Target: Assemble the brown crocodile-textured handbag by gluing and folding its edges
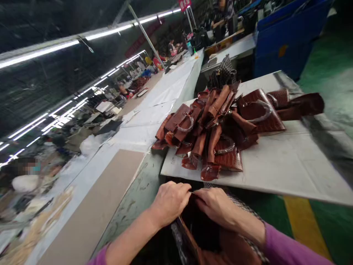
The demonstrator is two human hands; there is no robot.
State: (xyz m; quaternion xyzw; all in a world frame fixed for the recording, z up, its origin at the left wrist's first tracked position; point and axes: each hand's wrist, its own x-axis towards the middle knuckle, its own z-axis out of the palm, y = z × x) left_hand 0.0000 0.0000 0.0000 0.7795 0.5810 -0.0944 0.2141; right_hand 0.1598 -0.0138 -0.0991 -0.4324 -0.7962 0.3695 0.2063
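My left hand (pixel 170 201) and my right hand (pixel 217 206) meet at the bottom centre, both with fingers curled and pinched onto the top edge of a brown crocodile-pattern handbag (pixel 217 243) with a dark inside, held low in front of me. On the white work table (pixel 289 165) just beyond lies a heap of brown handbag pieces (pixel 217 129) with curved handles.
A long white-covered bench (pixel 165 95) runs away on the left, with a tan board (pixel 91 213) on it. A blue bin (pixel 286 36) stands at the top right on the green floor (pixel 331 73). Other people work far off at other benches.
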